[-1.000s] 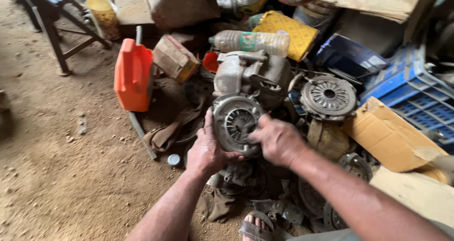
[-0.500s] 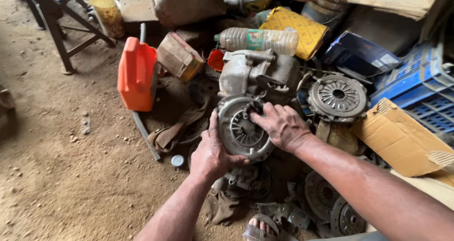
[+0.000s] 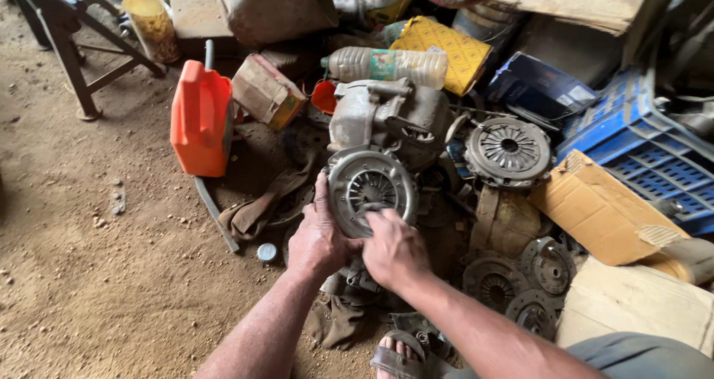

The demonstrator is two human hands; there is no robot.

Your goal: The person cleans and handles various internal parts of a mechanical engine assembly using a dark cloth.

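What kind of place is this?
Likely an informal vehicle repair workshop. Both hands, left hand and right hand, grip a round grey metal clutch pressure plate against a grimy metal engine block, on a bare dirt floor beside an orange plastic jerrycan.

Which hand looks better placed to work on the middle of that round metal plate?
Probably the right hand: its fingers lie on the plate's face near the centre. The left hand only grips the rim.

Two hands (image 3: 320, 238) (image 3: 394, 252) are seen, five clutch plates (image 3: 370, 191) (image 3: 509, 150) (image 3: 548, 264) (image 3: 494, 284) (image 3: 534, 312) are counted, and one orange jerrycan (image 3: 201, 119), one plastic bottle (image 3: 387, 65) and one blue crate (image 3: 639, 148) are counted.
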